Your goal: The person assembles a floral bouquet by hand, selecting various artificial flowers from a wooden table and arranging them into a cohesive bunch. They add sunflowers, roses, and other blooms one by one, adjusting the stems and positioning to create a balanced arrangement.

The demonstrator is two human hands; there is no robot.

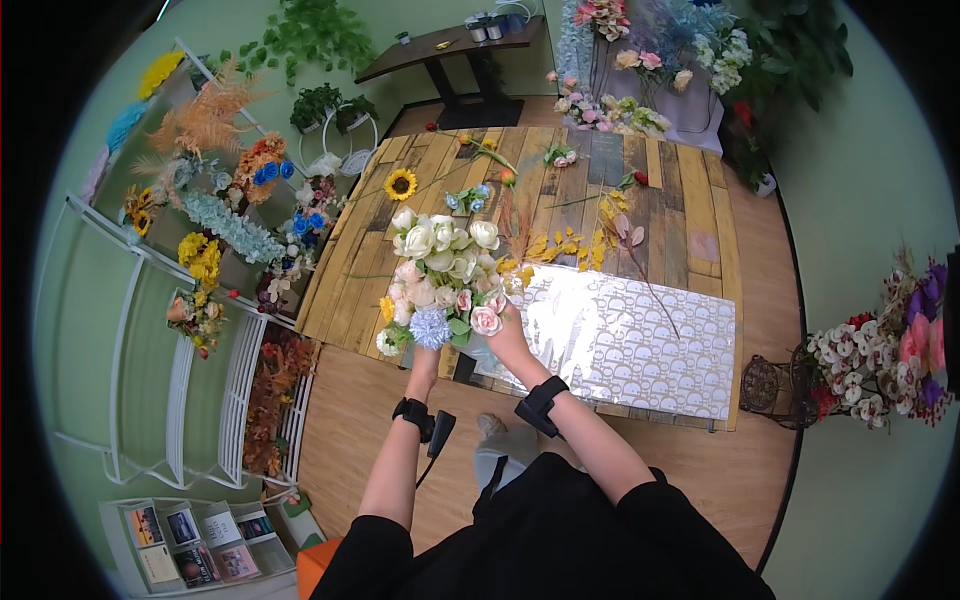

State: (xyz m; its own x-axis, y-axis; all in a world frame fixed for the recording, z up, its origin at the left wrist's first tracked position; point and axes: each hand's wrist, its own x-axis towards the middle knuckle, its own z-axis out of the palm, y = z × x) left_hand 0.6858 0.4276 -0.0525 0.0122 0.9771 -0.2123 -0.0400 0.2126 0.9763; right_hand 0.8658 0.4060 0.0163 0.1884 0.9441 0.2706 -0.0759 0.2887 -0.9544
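Note:
A mixed bouquet [442, 274] of white, cream and pale pink flowers, with a blue pompom bloom at its front, is before me at the table's near edge. My right hand [511, 337] grips its right side, fingers partly hidden by pink roses. My left hand [426, 358] reaches under the blue bloom, with its fingers hidden by the flowers. Something pale and translucent [474, 349] shows below the blooms between my hands; I cannot tell whether it is a vase or wrapping. Right of the bouquet lies a shiny patterned sheet [637, 337].
On the wooden table [675, 217] lie a sunflower [400, 184], small blue flowers [468, 199], yellow leaf sprigs [570, 246], a red rose stem [636, 178] and a pinkish leaf stem [630, 234]. A white rack [176, 390] with flowers stands left. A dark side table [450, 52] stands behind.

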